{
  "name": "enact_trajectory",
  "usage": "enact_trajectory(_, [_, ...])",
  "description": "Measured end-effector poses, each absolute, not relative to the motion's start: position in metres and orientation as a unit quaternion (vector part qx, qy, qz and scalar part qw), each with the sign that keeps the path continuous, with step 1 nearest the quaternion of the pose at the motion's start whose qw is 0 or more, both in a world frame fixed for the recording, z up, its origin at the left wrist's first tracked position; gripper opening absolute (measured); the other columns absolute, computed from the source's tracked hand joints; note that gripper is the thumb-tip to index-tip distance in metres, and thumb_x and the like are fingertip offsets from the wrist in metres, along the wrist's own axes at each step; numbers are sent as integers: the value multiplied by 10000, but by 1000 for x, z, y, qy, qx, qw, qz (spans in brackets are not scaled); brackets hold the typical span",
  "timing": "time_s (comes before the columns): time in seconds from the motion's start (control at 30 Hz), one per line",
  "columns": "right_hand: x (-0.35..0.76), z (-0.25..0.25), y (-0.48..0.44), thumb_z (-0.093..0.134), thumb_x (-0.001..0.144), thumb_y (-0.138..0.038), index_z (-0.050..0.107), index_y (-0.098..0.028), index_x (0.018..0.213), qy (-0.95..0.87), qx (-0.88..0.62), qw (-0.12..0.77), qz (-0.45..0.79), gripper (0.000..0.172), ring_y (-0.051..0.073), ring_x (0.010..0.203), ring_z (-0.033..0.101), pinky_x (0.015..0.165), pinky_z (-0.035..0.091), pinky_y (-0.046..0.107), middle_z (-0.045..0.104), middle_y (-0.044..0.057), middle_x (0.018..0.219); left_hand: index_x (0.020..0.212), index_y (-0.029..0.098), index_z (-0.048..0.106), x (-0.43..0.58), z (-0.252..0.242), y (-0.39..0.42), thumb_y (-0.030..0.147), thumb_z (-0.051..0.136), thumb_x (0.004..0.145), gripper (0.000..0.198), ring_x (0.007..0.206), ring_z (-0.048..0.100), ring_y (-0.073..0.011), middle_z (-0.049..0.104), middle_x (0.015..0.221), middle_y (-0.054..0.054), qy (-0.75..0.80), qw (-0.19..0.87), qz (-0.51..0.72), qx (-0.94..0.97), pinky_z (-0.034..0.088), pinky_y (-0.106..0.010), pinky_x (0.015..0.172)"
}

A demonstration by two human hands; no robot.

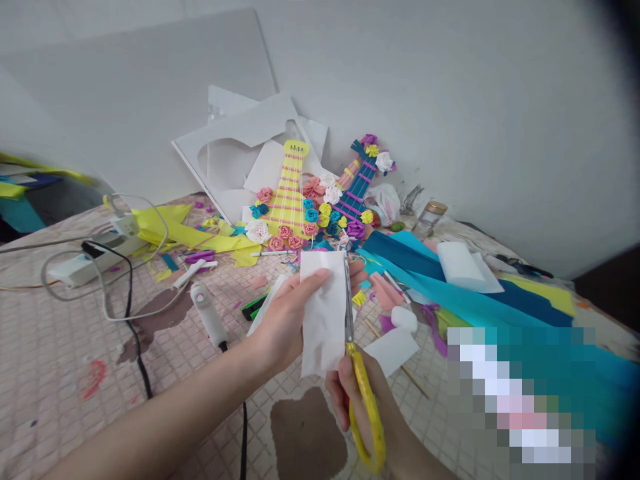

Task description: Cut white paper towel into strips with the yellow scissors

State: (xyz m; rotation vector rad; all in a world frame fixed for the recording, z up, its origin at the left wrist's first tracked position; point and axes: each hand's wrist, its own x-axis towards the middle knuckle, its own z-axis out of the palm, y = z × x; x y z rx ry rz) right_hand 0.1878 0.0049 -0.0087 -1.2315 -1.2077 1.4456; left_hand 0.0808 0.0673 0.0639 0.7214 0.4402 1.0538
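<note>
My left hand (pixel 285 320) pinches a folded strip of white paper (pixel 324 320), thumb on its face and fingers behind it. The fingertips show past the paper's right edge. In my right hand (pixel 367 387) is a pair of scissors (pixel 367 407) with yellow handles, fingers through the loops. The metal blades point away from me and lie along the right edge of the white paper. Whether the blades are fully closed is hard to tell. Beyond the paper stands a yellow guitar shape (pixel 285 200) with white strings and paper flowers along its base.
A blue guitar shape (pixel 357 190) leans against the wall beside a white cut-out board (pixel 240 127). At left lie a power strip (pixel 95 257), cords and a white glue gun (pixel 207 317). A white paper roll (pixel 460 263) and blue paper sheets (pixel 420 267) cover the right side.
</note>
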Motion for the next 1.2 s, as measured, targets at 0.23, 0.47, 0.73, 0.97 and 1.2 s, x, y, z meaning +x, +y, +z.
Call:
enact_trajectory(0.23, [188,-9,6,445,650,-773,382,-211,654,-461,-492,426,603,565,37,245,283,272,220,164,303,-114,376,980,135,686,83,68,67,241,554,797,249,1044,591,-272,684,1031,-126,224,781,494,311,432,-406,939])
enact_trajectory(0.47, [189,-13,5,437,660,-773,392,-207,674,-470,-491,456,574,568,33,245,267,269,220,163,298,-115,379,979,134,688,83,64,66,251,553,803,250,1055,585,-261,698,995,-109,222,780,487,324,426,-374,939])
enact_trajectory(0.73, [187,-8,5,471,654,-752,375,-212,640,-448,-504,446,589,549,29,241,272,266,208,154,301,-115,364,1020,144,674,82,63,67,280,541,808,285,1058,582,-267,682,1040,-119,218,778,482,338,404,-388,953])
enact_trajectory(0.97, [192,-13,8,465,671,-745,392,-199,665,-441,-482,445,613,551,20,233,289,255,227,132,332,-116,383,1009,135,679,83,60,67,269,529,821,275,1048,586,-252,682,1043,-111,217,786,477,330,412,-353,937])
enact_trajectory(1.2, [192,-7,8,471,648,-759,364,-200,602,-427,-485,432,628,571,18,223,296,247,221,122,337,-111,346,1013,123,664,85,57,68,255,558,804,269,990,613,-241,706,956,-98,245,790,476,300,436,-336,893])
